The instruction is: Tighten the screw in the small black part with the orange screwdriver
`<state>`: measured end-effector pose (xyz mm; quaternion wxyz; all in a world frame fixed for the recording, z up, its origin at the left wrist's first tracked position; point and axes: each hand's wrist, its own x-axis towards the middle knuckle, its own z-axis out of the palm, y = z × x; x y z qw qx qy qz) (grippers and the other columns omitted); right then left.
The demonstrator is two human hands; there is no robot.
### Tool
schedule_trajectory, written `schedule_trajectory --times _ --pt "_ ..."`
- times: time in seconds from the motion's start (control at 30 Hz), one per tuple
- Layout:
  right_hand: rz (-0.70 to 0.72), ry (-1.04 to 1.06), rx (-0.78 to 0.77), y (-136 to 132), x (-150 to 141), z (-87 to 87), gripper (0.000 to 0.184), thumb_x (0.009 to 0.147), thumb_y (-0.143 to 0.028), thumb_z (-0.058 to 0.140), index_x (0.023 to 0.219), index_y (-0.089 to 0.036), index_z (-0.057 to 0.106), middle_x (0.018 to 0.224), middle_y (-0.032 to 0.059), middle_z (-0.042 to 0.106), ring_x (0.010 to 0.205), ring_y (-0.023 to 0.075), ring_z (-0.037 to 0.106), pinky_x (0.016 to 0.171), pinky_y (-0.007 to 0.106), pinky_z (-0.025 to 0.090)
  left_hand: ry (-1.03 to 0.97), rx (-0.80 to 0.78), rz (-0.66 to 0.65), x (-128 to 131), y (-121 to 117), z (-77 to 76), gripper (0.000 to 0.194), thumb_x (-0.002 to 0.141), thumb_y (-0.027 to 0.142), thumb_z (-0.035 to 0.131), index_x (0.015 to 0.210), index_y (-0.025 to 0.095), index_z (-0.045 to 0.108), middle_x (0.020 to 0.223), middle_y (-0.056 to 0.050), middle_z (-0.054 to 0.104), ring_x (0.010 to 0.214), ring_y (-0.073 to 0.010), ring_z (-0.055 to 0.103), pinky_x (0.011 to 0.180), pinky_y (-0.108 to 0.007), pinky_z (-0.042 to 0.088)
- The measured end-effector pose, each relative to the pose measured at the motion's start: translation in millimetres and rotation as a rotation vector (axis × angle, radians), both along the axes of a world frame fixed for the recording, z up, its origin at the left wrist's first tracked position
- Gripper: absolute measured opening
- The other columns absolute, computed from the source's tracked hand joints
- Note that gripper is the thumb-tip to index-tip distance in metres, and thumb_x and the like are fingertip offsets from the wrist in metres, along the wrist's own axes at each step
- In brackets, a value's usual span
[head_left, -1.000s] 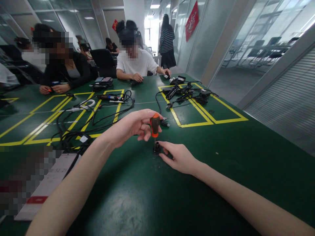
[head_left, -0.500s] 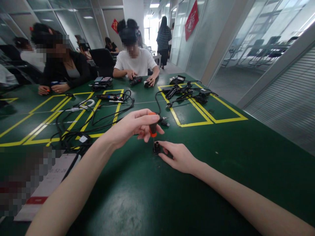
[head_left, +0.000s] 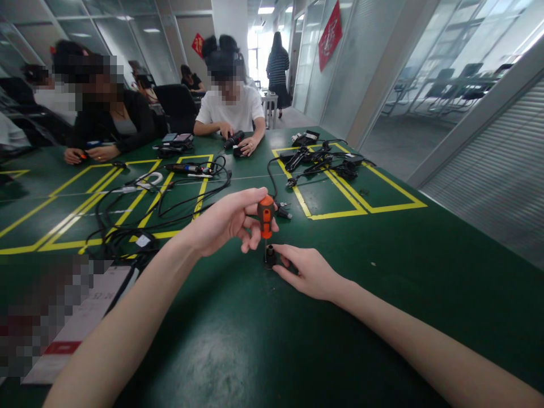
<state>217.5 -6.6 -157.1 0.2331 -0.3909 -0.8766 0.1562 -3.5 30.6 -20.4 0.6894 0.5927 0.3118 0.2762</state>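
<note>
My left hand [head_left: 232, 218] has its fingers around the handle of an orange and black screwdriver [head_left: 266, 217], thumb near the top end. The screwdriver stands upright, its thin shaft reaching down to a small round black part [head_left: 270, 259] on the green table. A short dark post rises from that part. My right hand [head_left: 304, 271] pinches the part from the right with thumb and forefinger, keeping it against the tabletop. Exactly where the screwdriver's tip sits on the part is too small to make out.
Black cables [head_left: 170, 192] lie on the left, more cables and adapters [head_left: 323, 161] at the back right. Yellow tape [head_left: 340, 215] marks the green table [head_left: 361, 340]. Printed paper [head_left: 80, 323] lies front left. Across sits a co-worker [head_left: 232, 110] with a black power drill [head_left: 233, 140]; another sits left.
The screwdriver handle has turned and my left fingers have shifted on it, showing more orange. My right hand stays put. The co-worker's hand across has moved left towards the drill.
</note>
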Motion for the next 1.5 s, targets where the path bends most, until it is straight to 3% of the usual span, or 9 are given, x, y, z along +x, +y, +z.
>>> schedule_trajectory --times 0.27,0.5,0.67,0.8,1.0,1.17,1.37,1.43,1.5 --pt "-0.007 -0.009 -0.001 0.8 -0.1 -0.7 0.039 0.101 -0.028 0.057 0.137 -0.016 0.060 0.093 0.0061 0.072 0.075 0.0181 0.067 0.067 0.028 0.047 0.067 0.142 0.064 -3.4 -0.3 1.0 0.048 0.087 0.060 0.070 0.099 0.014 0.063 0.079 -0.005 0.069 0.052 -0.0113 0.057 0.041 -0.019 0.041" --pt "-0.005 -0.009 -0.004 0.5 -0.4 1.2 0.038 0.100 -0.026 0.058 0.136 -0.015 0.061 0.092 0.0059 0.071 0.074 0.0178 0.066 0.066 0.028 0.046 0.132 0.219 0.068 -5.2 -0.4 2.6 0.048 0.085 0.058 0.070 0.094 0.011 0.073 0.080 -0.009 0.072 0.060 -0.0143 0.058 0.050 -0.024 0.043" --pt "-0.004 -0.002 -0.009 0.1 -0.7 2.6 0.039 0.099 -0.025 0.059 0.137 -0.015 0.061 0.089 0.0047 0.070 0.070 0.0165 0.064 0.064 0.027 0.044 0.086 0.310 0.127 -5.8 1.6 0.3 0.043 0.094 0.049 0.061 0.098 0.013 0.083 0.105 -0.015 0.080 0.096 -0.0265 0.070 0.078 -0.032 0.052" --pt "0.001 0.009 -0.004 0.2 -0.5 1.5 0.038 0.100 -0.025 0.059 0.136 -0.015 0.061 0.089 0.0045 0.069 0.072 0.0168 0.064 0.066 0.027 0.044 -0.048 0.195 0.034 -7.8 2.7 -0.5 0.038 0.098 0.042 0.058 0.112 0.015 0.082 0.126 -0.014 0.077 0.120 -0.0326 0.068 0.102 -0.043 0.051" --pt "-0.005 0.013 -0.001 0.6 -1.0 0.8 0.038 0.099 -0.025 0.060 0.136 -0.016 0.061 0.090 0.0048 0.071 0.073 0.0172 0.065 0.065 0.027 0.044 -0.103 0.214 -0.053 -10.2 0.6 3.0 0.025 0.095 0.034 0.069 0.093 0.013 0.081 0.119 -0.017 0.079 0.120 -0.0319 0.070 0.092 -0.037 0.057" --pt "-0.002 0.011 0.001 0.0 -0.8 1.2 0.037 0.099 -0.026 0.060 0.135 -0.016 0.061 0.090 0.0051 0.071 0.073 0.0174 0.066 0.066 0.028 0.045 -0.170 0.094 -0.032 -6.1 -1.5 0.3 0.025 0.083 0.033 0.085 0.084 0.014 0.069 0.112 -0.012 0.081 0.100 -0.0252 0.076 0.088 -0.036 0.058" --pt "0.003 0.009 0.018 0.5 0.2 -1.4 0.039 0.100 -0.026 0.059 0.137 -0.015 0.060 0.092 0.0057 0.072 0.076 0.0185 0.067 0.067 0.028 0.046 -0.293 -0.021 0.016 1.6 -2.1 -7.2 0.024 0.085 0.032 0.083 0.087 0.015 0.066 0.089 -0.005 0.080 0.082 -0.0187 0.075 0.078 -0.028 0.056" --pt "0.004 0.009 0.021 0.8 0.4 -1.9 0.039 0.100 -0.026 0.059 0.137 -0.016 0.060 0.092 0.0058 0.072 0.075 0.0185 0.067 0.067 0.028 0.046 -0.317 -0.017 0.010 3.6 -2.6 -8.1 0.020 0.087 0.030 0.080 0.099 0.016 0.072 0.099 -0.008 0.081 0.085 -0.0188 0.075 0.080 -0.029 0.056" --pt "0.003 0.012 0.018 0.7 0.4 -1.8 0.039 0.100 -0.027 0.059 0.137 -0.016 0.060 0.091 0.0056 0.072 0.075 0.0183 0.067 0.066 0.028 0.046 -0.316 0.017 0.013 5.3 -3.7 -7.9 0.028 0.090 0.029 0.076 0.115 0.017 0.076 0.125 -0.012 0.077 0.105 -0.0243 0.074 0.086 -0.031 0.056"
